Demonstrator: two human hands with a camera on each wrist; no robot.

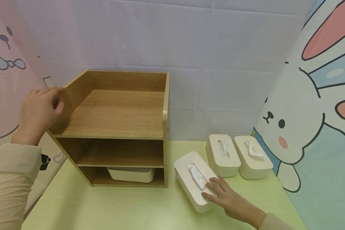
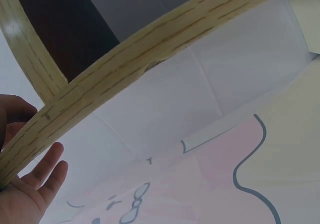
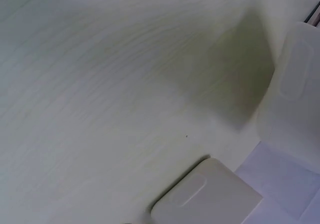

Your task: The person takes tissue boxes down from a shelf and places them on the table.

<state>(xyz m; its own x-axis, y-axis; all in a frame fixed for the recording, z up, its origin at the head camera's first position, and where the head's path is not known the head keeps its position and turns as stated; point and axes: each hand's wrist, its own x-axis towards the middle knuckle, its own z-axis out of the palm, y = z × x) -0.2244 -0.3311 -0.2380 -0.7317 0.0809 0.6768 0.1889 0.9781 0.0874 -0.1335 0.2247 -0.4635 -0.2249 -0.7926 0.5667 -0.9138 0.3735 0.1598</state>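
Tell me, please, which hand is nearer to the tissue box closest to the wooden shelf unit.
The right hand: it touches the top of that tissue box, while the left hand is farther away, gripping the left side panel of the wooden shelf unit.

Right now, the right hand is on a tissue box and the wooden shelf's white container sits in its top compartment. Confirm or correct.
Wrong compartment: the head view shows the white container in the bottom compartment of the wooden shelf. The right hand is indeed on a tissue box.
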